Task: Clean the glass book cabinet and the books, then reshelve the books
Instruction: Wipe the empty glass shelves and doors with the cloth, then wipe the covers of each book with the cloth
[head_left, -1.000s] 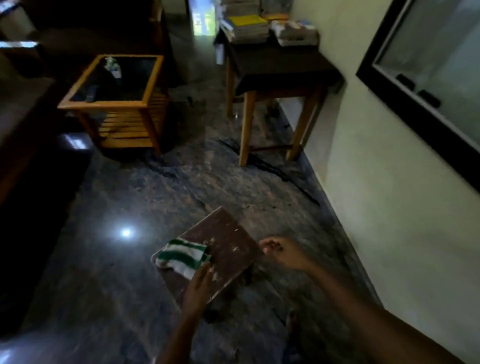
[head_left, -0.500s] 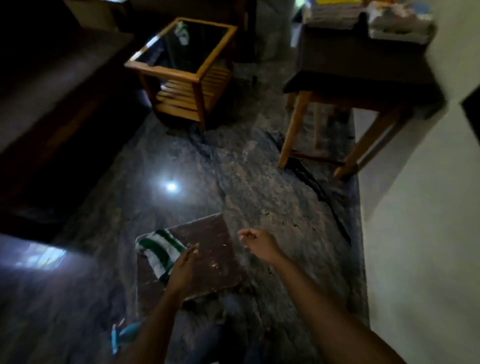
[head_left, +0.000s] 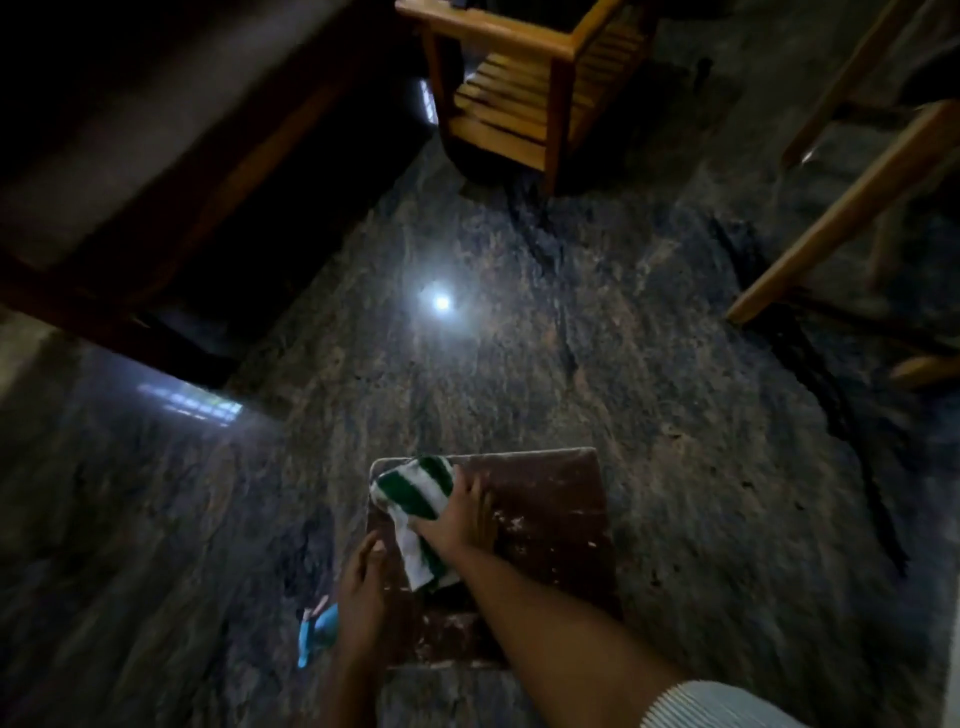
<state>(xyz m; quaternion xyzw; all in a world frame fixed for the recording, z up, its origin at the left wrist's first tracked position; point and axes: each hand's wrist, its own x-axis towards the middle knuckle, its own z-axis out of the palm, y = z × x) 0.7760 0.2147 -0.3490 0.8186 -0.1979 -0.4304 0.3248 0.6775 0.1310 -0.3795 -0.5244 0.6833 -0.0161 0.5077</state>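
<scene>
Right hand (head_left: 460, 514) is clamped down on the striped cloth (head_left: 413, 491), a green and white one. The cloth is bunched under the palm, with a tail hanging out back toward the wrist. The cloth sits on the far-left corner of the brown book (head_left: 550, 525).

Left hand (head_left: 363, 577) is on the book's left edge, just behind and left of the right hand. Its thumb is over the top; the fingers are hidden under the edge, so it reads as a hold. Hands are close but not touching, with the cloth tail between them.

The book is flat and face up directly under the right hand, above the floor (head_left: 649, 364). Its cover is worn, with pale flecks to the right of the right hand. What is under the book is too dark to tell.

A pale ribbed sleeve (head_left: 717, 706) shows on the right arm at the bottom edge.

A blue object (head_left: 317, 631) lies just left of the left wrist, low down. It is blurred, so I can't tell what it is.

Well ahead of both hands is a wooden side table (head_left: 519, 98) with a slatted lower shelf. Ahead and to the right of the right hand are angled wooden table legs (head_left: 841, 213). Ahead and to the left of the left hand is dark furniture (head_left: 156, 156), too dim for detail.

The floor is dark polished stone, with a bright light reflection (head_left: 441, 303) straight ahead of the hands.
</scene>
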